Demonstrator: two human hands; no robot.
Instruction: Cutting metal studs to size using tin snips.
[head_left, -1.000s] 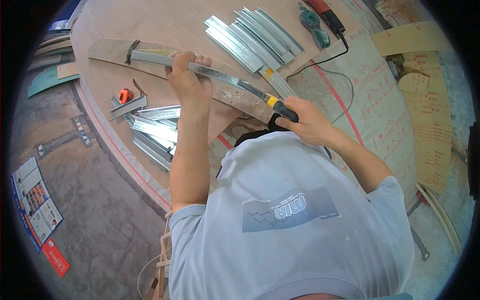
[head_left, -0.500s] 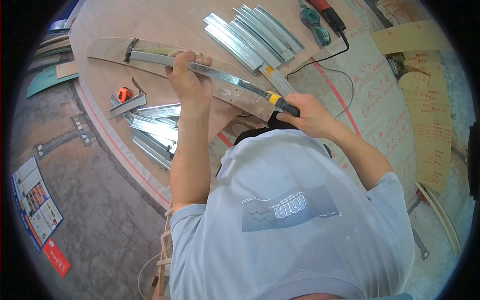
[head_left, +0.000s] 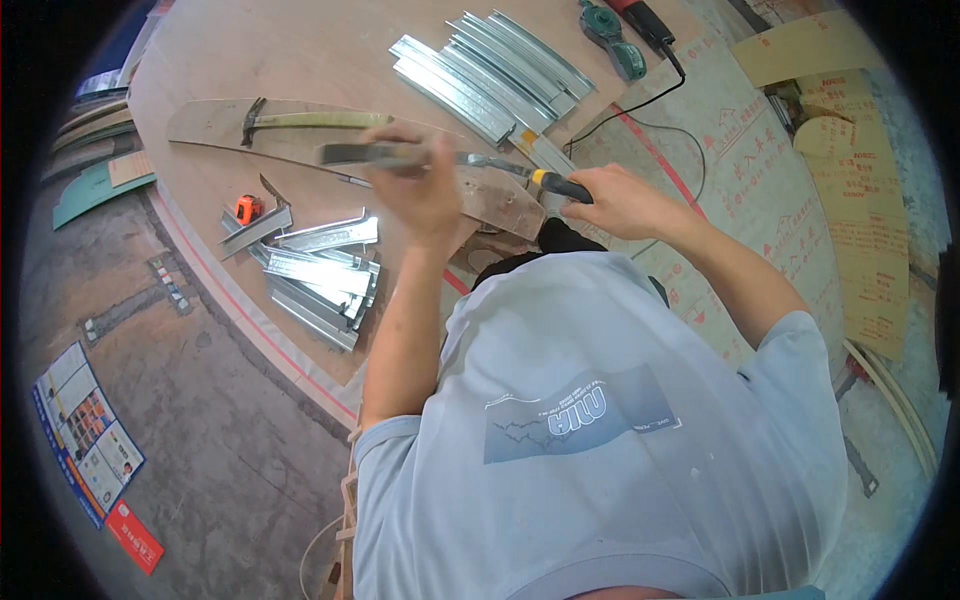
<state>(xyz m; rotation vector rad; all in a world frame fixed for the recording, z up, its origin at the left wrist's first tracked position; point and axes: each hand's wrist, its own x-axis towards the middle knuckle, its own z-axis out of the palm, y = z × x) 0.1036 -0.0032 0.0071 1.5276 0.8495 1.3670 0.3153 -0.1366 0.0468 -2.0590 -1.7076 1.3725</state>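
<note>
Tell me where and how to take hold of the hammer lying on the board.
Probably best by the middle of its pale handle, from above and the far side. The handle is long, slim and uncovered there; the dark head sits at its left end, and the left hand with the metal strip crowds its near right.

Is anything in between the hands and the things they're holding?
Nothing visible: the left hand grips the long grey metal strip, blurred here, and the right hand grips the black-and-yellow tool handle.
</note>
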